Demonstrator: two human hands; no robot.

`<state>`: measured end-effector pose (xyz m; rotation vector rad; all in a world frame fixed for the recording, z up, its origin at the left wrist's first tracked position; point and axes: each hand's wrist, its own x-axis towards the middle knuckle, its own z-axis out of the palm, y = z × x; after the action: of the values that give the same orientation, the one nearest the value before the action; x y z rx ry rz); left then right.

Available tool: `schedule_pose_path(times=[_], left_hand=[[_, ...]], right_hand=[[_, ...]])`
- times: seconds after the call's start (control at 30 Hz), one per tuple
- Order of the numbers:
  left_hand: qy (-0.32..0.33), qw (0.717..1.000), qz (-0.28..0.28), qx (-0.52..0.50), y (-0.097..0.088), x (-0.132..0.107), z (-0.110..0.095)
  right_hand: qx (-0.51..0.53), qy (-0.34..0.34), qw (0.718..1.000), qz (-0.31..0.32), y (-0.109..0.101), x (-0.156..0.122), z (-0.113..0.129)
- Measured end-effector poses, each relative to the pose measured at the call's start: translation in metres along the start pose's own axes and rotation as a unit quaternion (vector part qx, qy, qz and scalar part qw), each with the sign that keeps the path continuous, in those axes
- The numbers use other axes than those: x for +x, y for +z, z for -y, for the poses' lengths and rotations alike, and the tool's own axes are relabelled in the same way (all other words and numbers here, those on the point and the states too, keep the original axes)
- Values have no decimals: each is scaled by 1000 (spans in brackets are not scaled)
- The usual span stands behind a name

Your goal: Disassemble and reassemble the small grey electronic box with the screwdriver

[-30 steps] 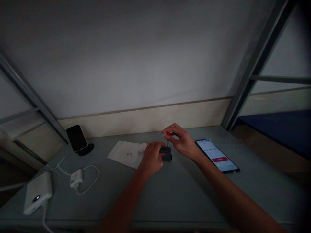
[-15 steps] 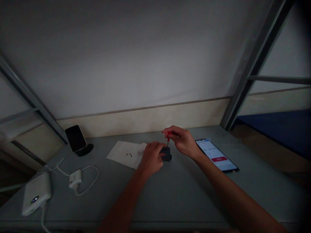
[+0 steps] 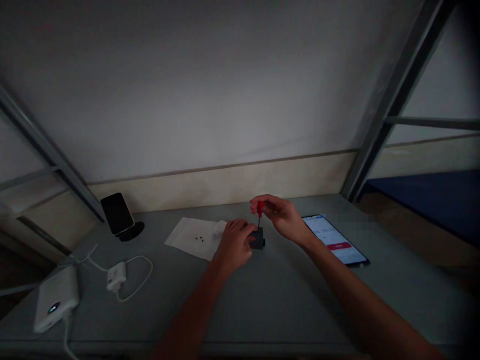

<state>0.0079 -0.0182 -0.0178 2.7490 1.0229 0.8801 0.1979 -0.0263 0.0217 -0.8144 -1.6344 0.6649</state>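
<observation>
My left hand [image 3: 237,243] is closed on a small dark grey box-shaped device [image 3: 258,240], pressing it against the table. The fingers cover much of the device, and a small black knob juts from its right side. In my right hand [image 3: 282,216], a screwdriver [image 3: 261,208] with a red handle is pinched between thumb and fingers. It stands nearly upright, with the thin shaft reaching down to the top of the device. What the tip meets is too small to make out. Several tiny dark screws [image 3: 201,239] lie on a white sheet [image 3: 187,238] left of my left hand.
A phone [image 3: 339,242] with a lit screen lies beside my right forearm. To the left are a black-faced stand [image 3: 117,213], a white charger [image 3: 116,276] with a looped cable, and a white power bank [image 3: 57,299]. The wall and metal bed-frame posts [image 3: 390,105] border the grey table [image 3: 262,310].
The red handle shows more between my right fingers, which have shifted slightly around it. My left hand and the device stay in place.
</observation>
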Motion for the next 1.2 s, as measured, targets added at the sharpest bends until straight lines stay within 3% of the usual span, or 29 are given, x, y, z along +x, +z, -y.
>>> schedule_pose_path(times=[0.17,0.33,0.47,0.67,0.8,1.0,1.2], left_hand=[[-1,1000,-5,-2,0,0,0],[2,1000,-12,-10,-1,0,-1],[1,1000,-9,-8,0,0,0],[-3,1000,-12,-16,0,-1,0],[-4,1000,-13,-17,0,0,0],[-7,1000,-19,-22,-1,-1,-2],[-3,1000,-11,-10,-2,-1,-3]], right_hand=[[-40,-24,998,-31,0,1,-1],[13,11,1000,11,-2,1,-1],[-35,-9,999,-35,-2,2,-2],[33,17,999,8,-1,2,-5],[-3,8,1000,-24,0,2,-7],[92,40,995,3,-2,3,-11],[14,41,997,-67,-5,4,-20]])
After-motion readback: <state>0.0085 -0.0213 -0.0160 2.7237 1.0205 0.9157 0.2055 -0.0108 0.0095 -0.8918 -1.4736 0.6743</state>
